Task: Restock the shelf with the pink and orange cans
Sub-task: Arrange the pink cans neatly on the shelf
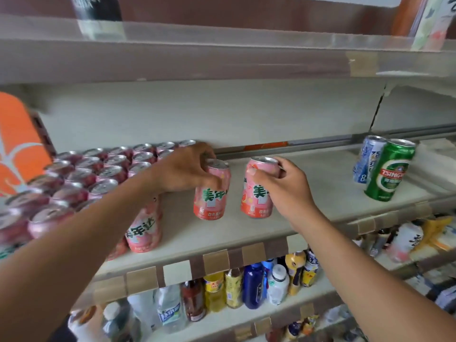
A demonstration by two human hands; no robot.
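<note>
Two pink cans are in hand on the middle shelf, one to each hand: the left pink can and the right pink can stand side by side near the shelf's middle with a narrow gap between them, both leaning a little to the right at the top, and I cannot tell whether their bases rest on the shelf. A third pink can stands nearer the front edge, to the left of the pair and partly behind the left forearm. The left hand reaches in from the lower left, palm down over its can, fingers curled round the top rim and far side, thumb pressed on the near face, so the can hangs below the fingers. The right hand comes in from the lower right with the wrist bent, thumb laid across the can's upper front and the other fingers wrapped round its right side, so the can sits to the left of the palm. Behind the left arm a packed block of cans with silver tops fills the shelf's left part in rows, too blurred to count. Well apart at the right end stand two more: a green can and, touching it from behind, a blue and white can. An orange sign stands at the far left, and many bottles line the shelf below
</note>
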